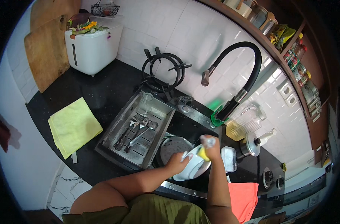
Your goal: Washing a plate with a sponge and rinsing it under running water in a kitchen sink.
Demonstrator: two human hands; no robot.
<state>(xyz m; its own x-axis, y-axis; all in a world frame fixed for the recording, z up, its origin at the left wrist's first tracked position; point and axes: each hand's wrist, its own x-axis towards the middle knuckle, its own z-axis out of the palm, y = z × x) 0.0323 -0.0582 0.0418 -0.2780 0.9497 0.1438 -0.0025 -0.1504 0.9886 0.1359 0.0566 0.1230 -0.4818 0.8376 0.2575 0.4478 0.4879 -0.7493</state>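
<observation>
Over the black sink [184,124], my left hand [177,163] grips the rim of a white bowl [190,167], which is tilted. My right hand [213,147], slightly blurred and with suds on it, presses a yellow sponge [203,154] against the bowl's rim. Part of the sponge is hidden by the fingers. Behind the bowl, another round dish [174,147] sits in the sink, partly covered by my left hand and the bowl. To the left, a metal drainer tray [156,142] holds several forks and spoons [136,131] and a clear glass [145,102].
A black hose faucet [255,56] arches above the sink's back edge. Black pan supports [164,70] lean on the tiled wall. A yellow cloth [74,127] lies left. Rightward are a clear container [228,159], a metal pot [249,145] and a coral cloth [244,198].
</observation>
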